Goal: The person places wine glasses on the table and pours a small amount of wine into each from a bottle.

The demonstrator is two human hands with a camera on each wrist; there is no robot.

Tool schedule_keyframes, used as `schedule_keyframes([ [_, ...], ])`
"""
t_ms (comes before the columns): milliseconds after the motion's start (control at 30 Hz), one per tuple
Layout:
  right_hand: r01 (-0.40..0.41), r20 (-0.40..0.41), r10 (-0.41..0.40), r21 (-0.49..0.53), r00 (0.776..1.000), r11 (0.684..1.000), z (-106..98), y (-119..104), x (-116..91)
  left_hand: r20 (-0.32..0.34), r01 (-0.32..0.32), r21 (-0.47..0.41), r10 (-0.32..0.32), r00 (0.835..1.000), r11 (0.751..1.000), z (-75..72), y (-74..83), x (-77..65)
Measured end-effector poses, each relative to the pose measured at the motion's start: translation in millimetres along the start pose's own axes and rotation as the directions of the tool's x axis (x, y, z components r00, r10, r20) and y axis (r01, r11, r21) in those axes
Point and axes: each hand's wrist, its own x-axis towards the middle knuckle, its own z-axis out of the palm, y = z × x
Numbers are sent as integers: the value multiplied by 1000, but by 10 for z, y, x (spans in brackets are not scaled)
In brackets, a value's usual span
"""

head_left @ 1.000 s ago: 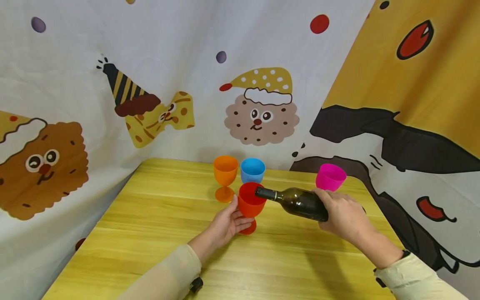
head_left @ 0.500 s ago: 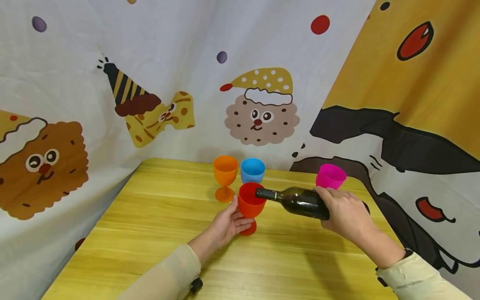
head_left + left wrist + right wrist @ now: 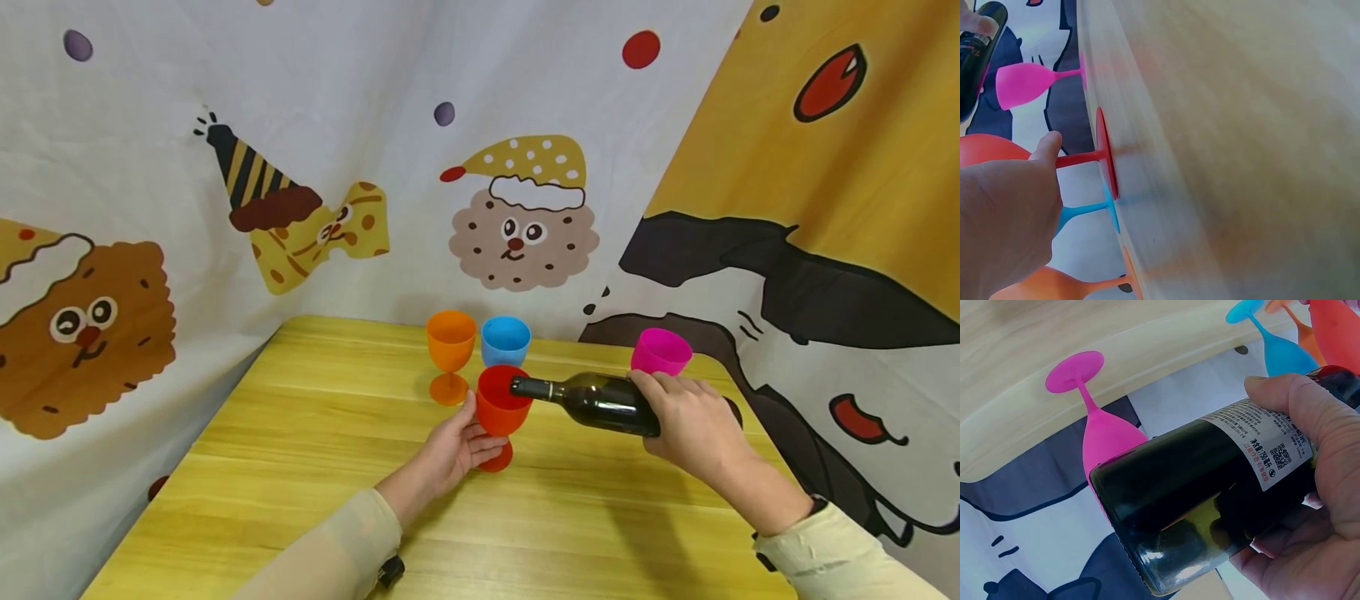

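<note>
My left hand (image 3: 453,450) holds a red plastic goblet (image 3: 502,408) between thumb and fingers, low on the bowl and by the stem. The goblet's foot (image 3: 1107,153) stands on the table in the left wrist view. In my right hand (image 3: 693,425) is a dark glass wine bottle (image 3: 607,403), gripped round its lower body and tipped nearly level. Its mouth reaches over the red goblet's rim, inside the bowl. A printed white label (image 3: 1266,447) shows beside my thumb in the right wrist view. Whether liquid flows cannot be made out.
An orange goblet (image 3: 452,342) and a blue goblet (image 3: 506,340) stand behind the red one. Further right is a pink goblet (image 3: 660,352), partly hidden behind my right hand. The wooden table (image 3: 300,433) meets a printed cloth backdrop (image 3: 337,125) at its far edge.
The bottle's base and my right hand have risen very slightly, while its mouth keeps its place in the red goblet. My left hand and the goblets stay put.
</note>
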Motion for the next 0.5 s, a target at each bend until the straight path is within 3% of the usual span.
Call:
schedule_keyframes([
  [500,2,5,-2,-25,1000,1000,-31,7,35,3,12,0,-12,1000,1000,-11,3,-9],
])
